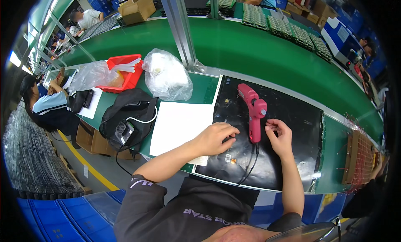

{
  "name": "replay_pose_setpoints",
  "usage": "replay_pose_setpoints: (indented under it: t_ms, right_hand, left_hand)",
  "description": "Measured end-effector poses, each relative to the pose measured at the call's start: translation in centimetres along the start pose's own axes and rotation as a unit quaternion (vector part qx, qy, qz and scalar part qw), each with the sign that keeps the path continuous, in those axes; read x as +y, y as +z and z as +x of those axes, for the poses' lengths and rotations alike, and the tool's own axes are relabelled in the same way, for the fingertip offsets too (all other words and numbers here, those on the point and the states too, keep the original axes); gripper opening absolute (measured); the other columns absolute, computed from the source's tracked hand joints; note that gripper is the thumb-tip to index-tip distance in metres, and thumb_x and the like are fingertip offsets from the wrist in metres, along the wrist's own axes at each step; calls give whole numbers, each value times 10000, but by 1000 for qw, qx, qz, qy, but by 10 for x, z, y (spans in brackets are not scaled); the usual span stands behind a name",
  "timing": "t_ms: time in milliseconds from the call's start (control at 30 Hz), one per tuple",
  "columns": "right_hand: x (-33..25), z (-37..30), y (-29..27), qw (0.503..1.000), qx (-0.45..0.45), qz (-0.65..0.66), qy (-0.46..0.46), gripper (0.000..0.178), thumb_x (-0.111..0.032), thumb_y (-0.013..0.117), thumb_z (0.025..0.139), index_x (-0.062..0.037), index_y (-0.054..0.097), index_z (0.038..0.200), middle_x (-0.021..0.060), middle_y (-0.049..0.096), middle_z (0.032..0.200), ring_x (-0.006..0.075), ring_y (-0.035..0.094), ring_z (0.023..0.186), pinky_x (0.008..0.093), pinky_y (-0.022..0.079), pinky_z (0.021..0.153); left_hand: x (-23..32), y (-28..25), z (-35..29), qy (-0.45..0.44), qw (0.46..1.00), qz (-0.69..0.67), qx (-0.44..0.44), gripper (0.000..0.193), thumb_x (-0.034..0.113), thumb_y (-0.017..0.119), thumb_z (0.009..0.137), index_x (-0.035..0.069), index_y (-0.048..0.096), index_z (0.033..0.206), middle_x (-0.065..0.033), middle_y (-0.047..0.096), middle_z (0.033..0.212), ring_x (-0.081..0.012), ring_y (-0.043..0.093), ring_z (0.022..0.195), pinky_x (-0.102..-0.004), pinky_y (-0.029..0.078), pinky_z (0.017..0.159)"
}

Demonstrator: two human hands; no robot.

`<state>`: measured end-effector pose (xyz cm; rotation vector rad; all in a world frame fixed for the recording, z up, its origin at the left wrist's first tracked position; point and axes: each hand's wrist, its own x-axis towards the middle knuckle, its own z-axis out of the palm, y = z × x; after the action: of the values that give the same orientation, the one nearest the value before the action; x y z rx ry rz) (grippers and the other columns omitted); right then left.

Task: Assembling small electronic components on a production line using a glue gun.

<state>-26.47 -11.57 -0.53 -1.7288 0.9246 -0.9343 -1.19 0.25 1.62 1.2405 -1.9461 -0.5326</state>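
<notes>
A pink-red hot glue gun (255,112) lies on a black mat (292,166), its dark cord running from the handle toward the table's near edge. My left hand (216,138) rests left of the handle, its fingers loosely bent and apart, with nothing seen in it. On the other side of the handle is my right hand (280,135), its thumb and fingers slightly curled with a gap between them. Neither hand touches the glue gun. White paper sheets (177,125) lie beside my left forearm.
A black bag (115,116) with a white cable, a clear plastic bag of white pieces (165,75) and a red bin (135,77) stand to the left. Beyond a metal post (179,29) runs a green conveyor (234,45). A brown box with red wires (357,158) sits at right. Co-workers sit around.
</notes>
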Motion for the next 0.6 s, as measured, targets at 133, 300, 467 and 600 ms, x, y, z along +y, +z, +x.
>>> replay_pose_setpoints:
  t_ms: [133, 300, 467, 600]
  right_hand:
    - [5, 1, 0, 1000, 5, 15, 8, 236, -34, 706, 861, 65, 656, 1069, 105, 693, 954, 113, 646, 830, 251, 520, 778]
    - [7, 2, -1, 1000, 6, 12, 7, 233, -31, 705, 860, 65, 658, 1067, 105, 694, 958, 111, 646, 830, 250, 520, 778]
    - [5, 3, 2, 1000, -2, 6, 3, 230, -27, 705, 858, 66, 660, 1064, 103, 696, 961, 108, 645, 827, 248, 519, 776]
    - [8, 2, 0, 1000, 0, 7, 2, 231, -25, 707, 855, 65, 661, 1062, 97, 698, 957, 104, 643, 820, 247, 518, 774]
  left_hand:
    - [25, -24, 2, 34, 992, 120, -18, 304, 114, 714, 798, 27, 637, 1079, -142, 680, 957, -345, 651, 893, -432, 521, 819]
    - [-14, -99, -5, -129, 960, 228, 103, 451, 130, 728, 808, 26, 596, 1226, -204, 619, 1236, -382, 570, 1175, -443, 453, 1015]
    - [-137, -150, -24, -199, 861, 436, 170, 584, 104, 719, 760, 13, 535, 1307, -271, 513, 1368, -440, 455, 1305, -483, 383, 1094]
    - [-157, -159, -21, -229, 868, 412, 154, 492, 86, 662, 769, 32, 599, 1255, -262, 598, 1261, -412, 559, 1193, -470, 453, 1014]
